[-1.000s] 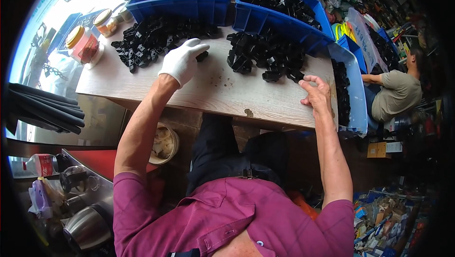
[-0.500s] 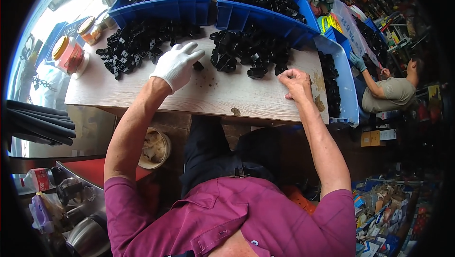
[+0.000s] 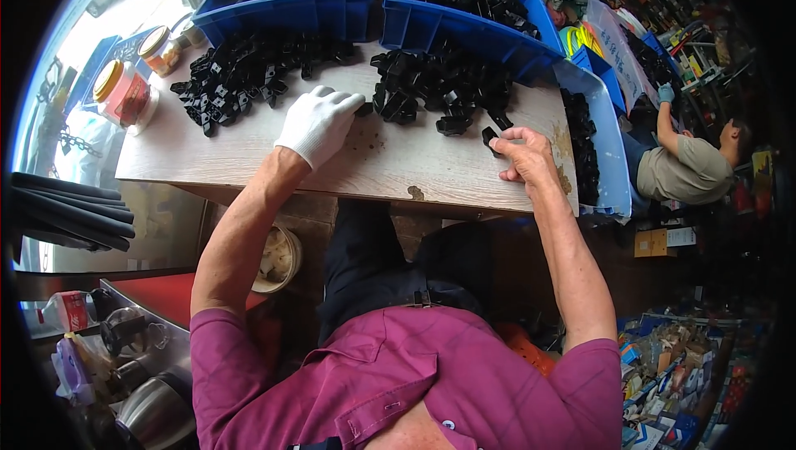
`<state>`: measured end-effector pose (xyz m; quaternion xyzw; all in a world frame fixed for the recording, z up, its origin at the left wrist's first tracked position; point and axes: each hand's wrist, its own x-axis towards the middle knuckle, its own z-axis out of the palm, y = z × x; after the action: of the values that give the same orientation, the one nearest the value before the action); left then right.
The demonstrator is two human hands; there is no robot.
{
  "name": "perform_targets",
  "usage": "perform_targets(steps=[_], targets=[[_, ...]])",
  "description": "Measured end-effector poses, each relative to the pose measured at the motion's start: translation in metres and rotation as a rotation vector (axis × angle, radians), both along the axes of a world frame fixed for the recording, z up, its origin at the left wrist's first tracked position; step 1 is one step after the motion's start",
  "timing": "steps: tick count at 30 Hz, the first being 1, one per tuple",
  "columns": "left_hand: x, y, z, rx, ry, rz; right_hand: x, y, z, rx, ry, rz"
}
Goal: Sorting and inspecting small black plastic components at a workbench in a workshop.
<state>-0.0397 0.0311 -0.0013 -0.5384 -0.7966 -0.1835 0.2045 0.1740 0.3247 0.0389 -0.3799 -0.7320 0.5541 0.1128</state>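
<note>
My left hand [image 3: 319,122], in a white glove, rests on the wooden table [image 3: 249,160] with its fingertips touching a small black plastic part [image 3: 363,108] between two heaps. The left heap of black parts [image 3: 245,72] lies beyond it, the right heap [image 3: 439,85] beside it. My bare right hand [image 3: 524,155] sits near the table's right front corner, its fingers pinching one small black part [image 3: 491,140].
Two blue bins [image 3: 290,10] [image 3: 464,23] full of black parts stand at the back of the table, and a pale blue tray [image 3: 609,143] with more parts lies at the right. Jars [image 3: 124,93] stand at the left. Another person [image 3: 688,168] sits at the right.
The view has shifted, so the table sits lower in the picture. My right hand has drawn back from the right heap with a black part. My left hand stays by the heaps.
</note>
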Motion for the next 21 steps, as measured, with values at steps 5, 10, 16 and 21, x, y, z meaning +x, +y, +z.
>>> perform_targets(steps=[5,10,16,21], targets=[[0.020,0.000,0.001,0.139,-0.123,0.101,-0.001,-0.012,0.004,-0.033,-0.220,0.128],[0.065,0.014,0.003,0.418,-0.536,0.029,0.000,-0.023,0.006,-0.047,-0.252,0.137],[0.104,0.048,-0.003,0.491,-0.658,-0.011,-0.002,-0.030,0.001,-0.043,-0.269,0.201],[0.124,0.078,-0.007,0.563,-0.673,-0.016,-0.002,-0.032,-0.005,-0.004,-0.211,0.212]])
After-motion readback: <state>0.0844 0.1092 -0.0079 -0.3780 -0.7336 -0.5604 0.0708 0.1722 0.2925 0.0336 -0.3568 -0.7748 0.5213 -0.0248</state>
